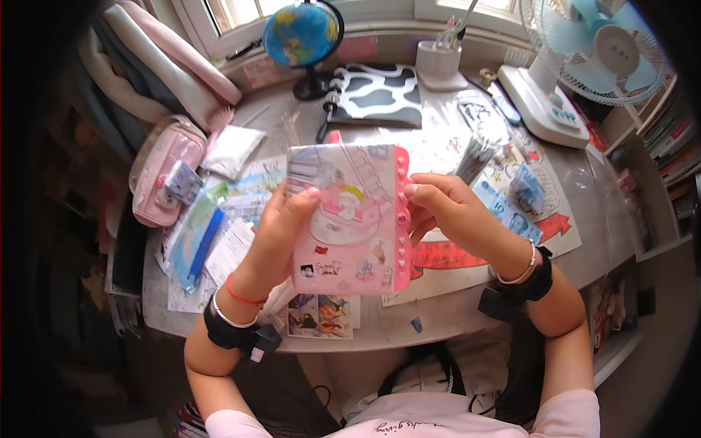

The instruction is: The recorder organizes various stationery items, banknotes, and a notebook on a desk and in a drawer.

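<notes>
A pink notebook (345, 219) with a drawn cover under clear plastic is held upright above the desk. My left hand (282, 235) grips its left edge, thumb on the cover and the fingers hidden behind. At the right edge, a pink strip with small hearts (402, 219) is pinched by my right hand (441, 205) between thumb and fingers. Beneath the notebook lies a large decorated paper sheet (558, 241) with a red banner. Blue banknotes (506, 211) rest on that sheet, right of my right hand. Picture cards (320, 317) lie below the notebook, near the desk's front edge.
A pink pencil case (167, 169), a blue pen (207, 241) and papers lie left. Behind stand a globe (301, 35), a cow-patterned binder (378, 96) and a white pen holder (439, 63). A clear container of pens (479, 150) and a fan (547, 104) are right.
</notes>
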Demonstrator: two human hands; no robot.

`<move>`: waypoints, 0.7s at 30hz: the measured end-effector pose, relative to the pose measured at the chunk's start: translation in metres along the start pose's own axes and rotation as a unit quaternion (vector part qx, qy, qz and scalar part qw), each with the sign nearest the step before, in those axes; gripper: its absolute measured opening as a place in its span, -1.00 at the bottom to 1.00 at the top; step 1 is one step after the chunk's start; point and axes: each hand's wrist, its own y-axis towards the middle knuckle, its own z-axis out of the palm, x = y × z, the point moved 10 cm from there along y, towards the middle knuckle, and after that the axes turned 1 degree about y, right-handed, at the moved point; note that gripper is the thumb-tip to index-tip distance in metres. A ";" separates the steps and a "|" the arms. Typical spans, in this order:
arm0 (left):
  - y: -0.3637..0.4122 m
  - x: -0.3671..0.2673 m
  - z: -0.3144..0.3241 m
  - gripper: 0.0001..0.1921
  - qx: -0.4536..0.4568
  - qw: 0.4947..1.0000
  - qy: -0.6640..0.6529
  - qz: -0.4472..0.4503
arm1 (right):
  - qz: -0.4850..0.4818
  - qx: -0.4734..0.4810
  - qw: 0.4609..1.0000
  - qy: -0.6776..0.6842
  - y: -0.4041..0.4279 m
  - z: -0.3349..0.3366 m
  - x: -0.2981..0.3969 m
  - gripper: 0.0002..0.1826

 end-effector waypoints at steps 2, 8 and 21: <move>0.002 0.010 -0.004 -0.56 -0.005 0.999 -0.015 -0.036 | 0.004 0.064 0.998 0.025 -0.004 0.015 -0.003 -0.70; -0.001 0.016 -0.013 -0.58 -0.030 0.998 -0.013 -0.054 | 0.000 0.084 0.995 0.058 -0.003 0.027 -0.013 -0.57; 0.001 0.026 -0.020 -0.56 -0.043 0.995 -0.050 -0.069 | -0.022 0.070 0.995 0.071 -0.006 0.027 -0.009 -0.54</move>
